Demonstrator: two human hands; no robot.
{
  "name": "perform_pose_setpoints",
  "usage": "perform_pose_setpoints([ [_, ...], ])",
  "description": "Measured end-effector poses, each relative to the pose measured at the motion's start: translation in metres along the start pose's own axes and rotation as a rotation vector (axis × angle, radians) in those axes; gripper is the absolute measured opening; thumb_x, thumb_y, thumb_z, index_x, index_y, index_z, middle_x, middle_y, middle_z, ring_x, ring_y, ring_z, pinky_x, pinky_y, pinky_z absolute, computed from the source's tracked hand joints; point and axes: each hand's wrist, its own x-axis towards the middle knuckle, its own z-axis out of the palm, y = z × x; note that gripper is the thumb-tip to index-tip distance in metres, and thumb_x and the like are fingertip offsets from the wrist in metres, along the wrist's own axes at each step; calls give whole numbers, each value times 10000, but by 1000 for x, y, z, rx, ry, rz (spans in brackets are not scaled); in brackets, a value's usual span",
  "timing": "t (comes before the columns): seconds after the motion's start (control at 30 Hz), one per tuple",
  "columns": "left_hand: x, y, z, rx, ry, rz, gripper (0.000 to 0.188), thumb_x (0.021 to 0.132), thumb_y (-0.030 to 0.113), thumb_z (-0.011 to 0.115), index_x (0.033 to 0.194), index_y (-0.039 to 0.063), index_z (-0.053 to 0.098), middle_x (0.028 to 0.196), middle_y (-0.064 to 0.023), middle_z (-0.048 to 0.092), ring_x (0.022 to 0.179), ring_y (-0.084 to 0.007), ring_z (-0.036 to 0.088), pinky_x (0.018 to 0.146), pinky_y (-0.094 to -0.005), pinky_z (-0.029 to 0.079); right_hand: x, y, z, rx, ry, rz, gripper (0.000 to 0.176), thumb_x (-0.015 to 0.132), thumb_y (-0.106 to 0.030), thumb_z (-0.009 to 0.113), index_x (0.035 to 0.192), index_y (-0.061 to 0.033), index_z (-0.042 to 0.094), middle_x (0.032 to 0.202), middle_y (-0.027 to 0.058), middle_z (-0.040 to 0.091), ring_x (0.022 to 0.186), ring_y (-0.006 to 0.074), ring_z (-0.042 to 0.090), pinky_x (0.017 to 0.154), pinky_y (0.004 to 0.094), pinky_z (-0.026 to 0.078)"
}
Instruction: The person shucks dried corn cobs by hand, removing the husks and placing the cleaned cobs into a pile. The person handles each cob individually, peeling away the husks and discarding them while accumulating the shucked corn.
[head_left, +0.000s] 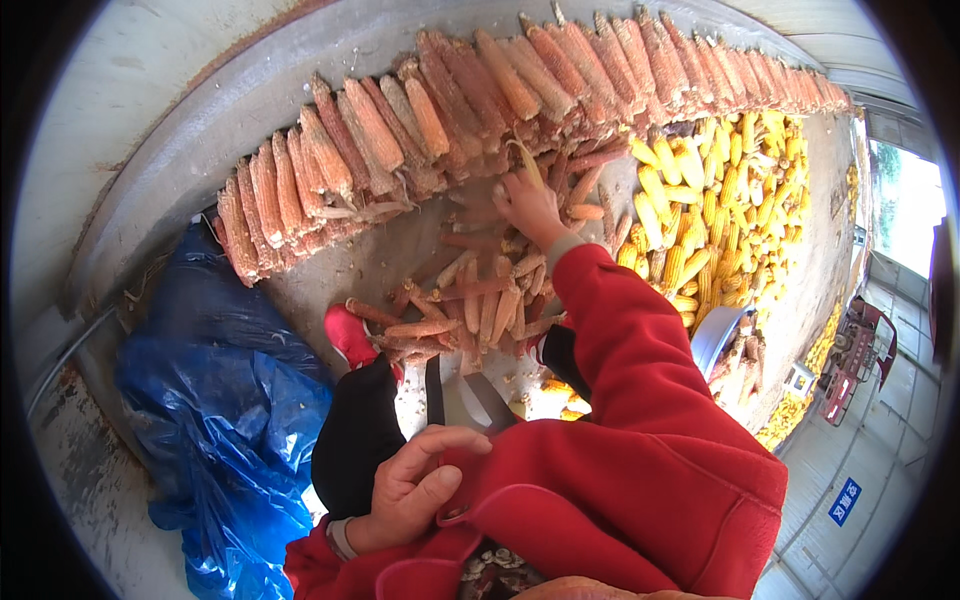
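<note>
My right hand (526, 206) reaches down to loose bare corn cobs on the floor, beside the stacked row. A pale dry husk strip (529, 163) stands up at its fingers; whether they grip it or a cob cannot be told. Close to my lap, my left hand (420, 484) rests against the red jacket with its fingers apart, holding nothing. Loose cobs (491, 300) lie in a jumbled heap between my feet. Beyond them, a long wall of stacked shelled cobs (442, 97) runs along the grey base of the wall.
Yellow ears of corn (712, 202) lie in a large pile at the right. Near it stands a pale blue basin (716, 337) beside more cobs. Blue plastic sheeting (225, 390) covers the left side. A red machine (855, 360) is at the far right.
</note>
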Motion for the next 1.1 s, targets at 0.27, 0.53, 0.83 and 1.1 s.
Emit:
perform_pose_setpoints([
  [0.27,-4,-3,6,-70,-24,-2,363,981,169,518,1263,-59,501,1206,-142,557,1152,-192,524,1012,-322,386,-37,-2,-125,486,25,-7,365,862,-298,658,1147,-73,627,917,80,650,798,173,633,734,307,509],
  [0.53,-4,-3,5,-75,-8,-40,370,977,155,523,1277,-59,492,1220,-144,560,1167,-199,529,1019,-328,395,76,9,-132,688,592,197,345,840,-244,657,1126,-53,635,895,108,663,790,187,632,735,318,501],
  [0.83,-2,-2,-1,-86,35,22,374,969,164,540,1259,-69,498,1188,-174,578,1148,-237,546,1026,-366,389,78,50,-99,477,634,111,210,902,-140,609,1067,-26,670,865,50,684,700,107,619,628,257,490],
  [1.1,1,-7,1,-45,7,32,375,973,171,535,1245,-83,494,1177,-192,574,1132,-245,548,1014,-369,393,0,75,-42,684,166,654,228,907,-172,595,1080,-43,668,852,64,688,719,175,659,642,277,516],
])
